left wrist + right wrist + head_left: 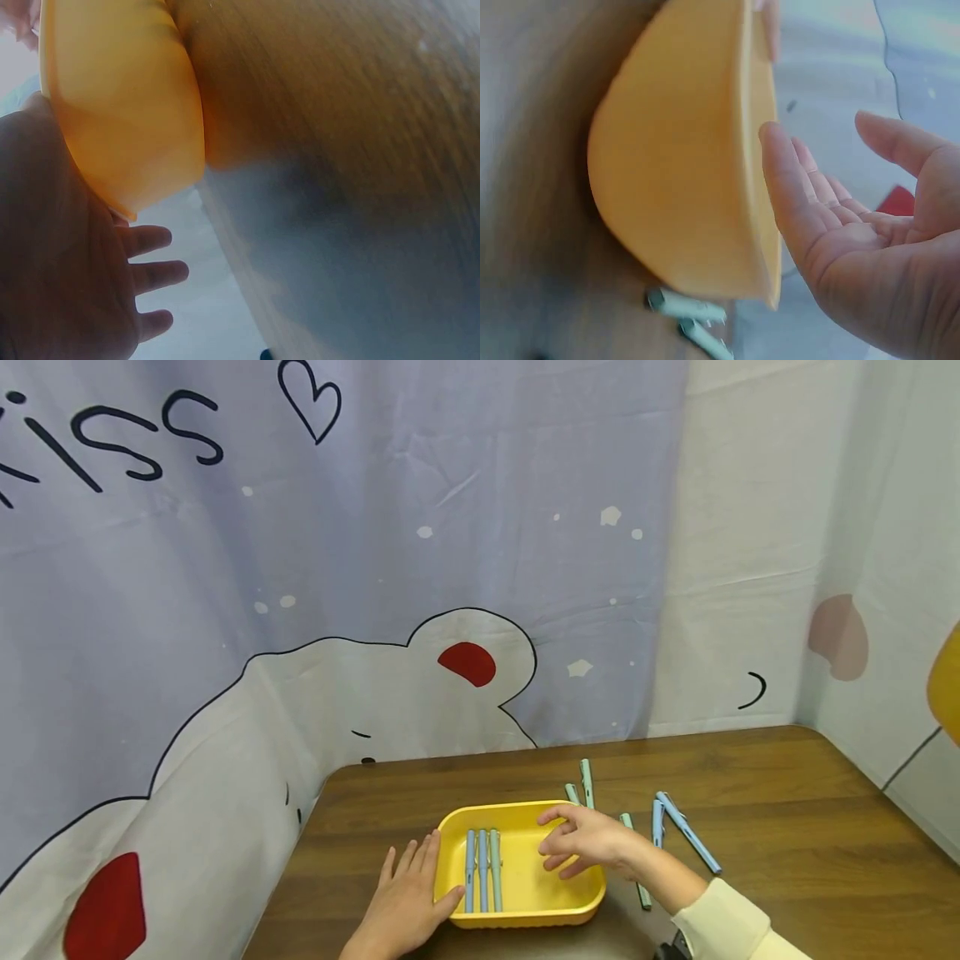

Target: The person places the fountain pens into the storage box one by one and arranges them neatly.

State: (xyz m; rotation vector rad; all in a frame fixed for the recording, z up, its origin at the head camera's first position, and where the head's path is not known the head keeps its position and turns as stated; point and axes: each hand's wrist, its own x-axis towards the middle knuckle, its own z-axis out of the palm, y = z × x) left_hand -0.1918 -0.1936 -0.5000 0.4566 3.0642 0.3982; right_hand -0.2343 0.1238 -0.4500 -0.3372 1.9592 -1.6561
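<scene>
A yellow tray (pixel 540 906) stands on the wooden table, with two blue pens (pixel 482 870) and a green pen (pixel 496 870) lying side by side in its left half. My left hand (pixel 408 893) rests against the tray's left rim, fingers extended and thumb over the near corner. In the left wrist view that hand (pixel 67 247) touches the yellow wall. Over the tray's right side hovers my right hand (pixel 581 842), its fingers loosely bent with nothing between them. The right wrist view shows this hand (pixel 862 240) beside the tray's rim, thumb apart from the fingers.
Two green pens (pixel 587 783) lie behind the tray's far right corner. Right of the tray are another green pen (pixel 643 896), partly covered by my right forearm, and two blue pens (pixel 688 832). A printed curtain (pixel 480 568) hangs behind the table (pixel 765 810).
</scene>
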